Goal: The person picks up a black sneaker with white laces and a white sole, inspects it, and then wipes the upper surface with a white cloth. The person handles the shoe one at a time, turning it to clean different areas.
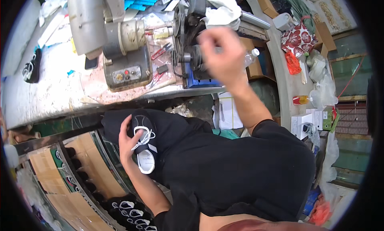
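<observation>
On my lap rests a black shoe (pixel 142 121) with white laces and a pale insole. My left hand (pixel 130 140) is closed on it, thumb over the lacing and fingers along its side. My right hand (pixel 225 51) is raised over the right end of the bench machine (pixel 130 39), in front of its dark wheels and shaft (pixel 188 57). Motion smears its fingers, which look curled; whether anything is between them cannot be made out. Just beyond that hand stands a clear plastic bottle (pixel 251 57).
The workbench (pixel 48 97) carries red-handled pliers (pixel 161 51), a phone (pixel 91 63) and another black shoe (pixel 33 67). White cloth (pixel 223 9) lies behind the machine. Below left, a rack with cardboard (pixel 78 191) stands by several shoes (pixel 132 213). A side table (pixel 285 87) holds bags and boxes.
</observation>
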Available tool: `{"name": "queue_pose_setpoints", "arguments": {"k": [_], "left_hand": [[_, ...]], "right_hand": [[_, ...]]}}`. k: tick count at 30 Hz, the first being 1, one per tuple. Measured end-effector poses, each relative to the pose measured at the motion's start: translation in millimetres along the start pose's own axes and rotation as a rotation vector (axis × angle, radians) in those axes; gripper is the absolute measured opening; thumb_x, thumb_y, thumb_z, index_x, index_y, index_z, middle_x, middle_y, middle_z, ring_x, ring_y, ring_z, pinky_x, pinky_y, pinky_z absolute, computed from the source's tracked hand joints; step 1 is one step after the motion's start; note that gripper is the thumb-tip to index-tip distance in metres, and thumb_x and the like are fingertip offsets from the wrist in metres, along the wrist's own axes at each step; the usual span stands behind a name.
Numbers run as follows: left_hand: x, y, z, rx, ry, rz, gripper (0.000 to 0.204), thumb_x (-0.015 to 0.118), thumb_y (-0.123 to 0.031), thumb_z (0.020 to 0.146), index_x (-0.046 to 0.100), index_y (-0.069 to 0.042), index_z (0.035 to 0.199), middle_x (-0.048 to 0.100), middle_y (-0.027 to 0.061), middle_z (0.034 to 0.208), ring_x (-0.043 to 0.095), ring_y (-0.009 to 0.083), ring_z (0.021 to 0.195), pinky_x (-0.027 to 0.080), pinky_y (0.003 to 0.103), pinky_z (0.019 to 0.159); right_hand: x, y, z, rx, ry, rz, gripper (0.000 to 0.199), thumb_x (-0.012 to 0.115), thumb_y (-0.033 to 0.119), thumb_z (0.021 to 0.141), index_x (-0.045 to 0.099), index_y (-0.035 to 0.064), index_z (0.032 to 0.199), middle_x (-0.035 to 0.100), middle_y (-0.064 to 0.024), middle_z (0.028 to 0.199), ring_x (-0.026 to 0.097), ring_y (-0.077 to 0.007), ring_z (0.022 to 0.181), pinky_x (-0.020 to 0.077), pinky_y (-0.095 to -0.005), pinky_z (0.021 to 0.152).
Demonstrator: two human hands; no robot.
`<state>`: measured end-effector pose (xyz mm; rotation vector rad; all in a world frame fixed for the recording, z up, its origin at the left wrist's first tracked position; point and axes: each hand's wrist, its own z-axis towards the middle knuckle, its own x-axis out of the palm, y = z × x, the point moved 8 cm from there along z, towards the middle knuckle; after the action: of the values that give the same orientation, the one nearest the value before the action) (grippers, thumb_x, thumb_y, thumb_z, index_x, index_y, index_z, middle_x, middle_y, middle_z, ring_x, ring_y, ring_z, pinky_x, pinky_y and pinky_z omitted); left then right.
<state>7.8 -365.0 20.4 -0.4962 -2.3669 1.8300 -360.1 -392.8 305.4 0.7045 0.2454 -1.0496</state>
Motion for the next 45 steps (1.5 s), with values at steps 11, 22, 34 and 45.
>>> {"name": "queue_pose_setpoints", "arguments": {"k": [11,22,34,45], "left_hand": [[-66.2,1.2,-52.4,-0.071,-0.387,-0.154,0.044,0.063,-0.012,0.100,0.054,0.000,0.141,0.061,0.0161,0.137,0.060,0.0236,0.123,0.047,0.035,0.104],[160.1,-344.2,-29.7,1.101,0.094,0.317,0.047,0.074,-0.001,0.084,0.062,0.002,0.129,0.062,0.0201,0.133,0.061,0.0368,0.120,0.048,0.042,0.103],[312.9,-372.9,21.0,0.624,0.784,-0.049,0.024,0.061,-0.024,0.104,0.066,0.000,0.104,0.068,0.0003,0.085,0.057,0.0056,0.077,0.047,0.024,0.069],[390.9,-242.4,-17.3,0.332,0.868,0.148,0.025,0.062,-0.022,0.102,0.068,0.001,0.108,0.069,0.0093,0.084,0.061,0.0138,0.079,0.051,0.031,0.075]], "right_hand": [[-99.7,-128.4,45.6,0.479,-0.170,0.103,0.036,0.071,0.031,0.097,0.077,-0.0037,0.094,0.070,-0.0023,0.070,0.057,-0.0053,0.066,0.0445,-0.0266,0.059],[-119.1,-71.2,-2.3,0.696,-0.098,1.264,0.032,0.048,0.023,0.109,0.061,-0.0021,0.124,0.070,-0.0109,0.117,0.067,-0.0182,0.108,0.0520,-0.0346,0.096],[-149.4,-46.4,-97.2,0.877,0.463,1.123,0.052,0.084,0.015,0.082,0.062,-0.0057,0.125,0.070,-0.0086,0.113,0.066,-0.0104,0.098,0.0527,-0.0250,0.085],[-203.4,-78.9,-121.2,0.539,-0.247,1.244,0.037,0.067,0.029,0.099,0.061,-0.0056,0.111,0.069,-0.0125,0.098,0.064,-0.0157,0.077,0.0526,-0.0272,0.070]]}}
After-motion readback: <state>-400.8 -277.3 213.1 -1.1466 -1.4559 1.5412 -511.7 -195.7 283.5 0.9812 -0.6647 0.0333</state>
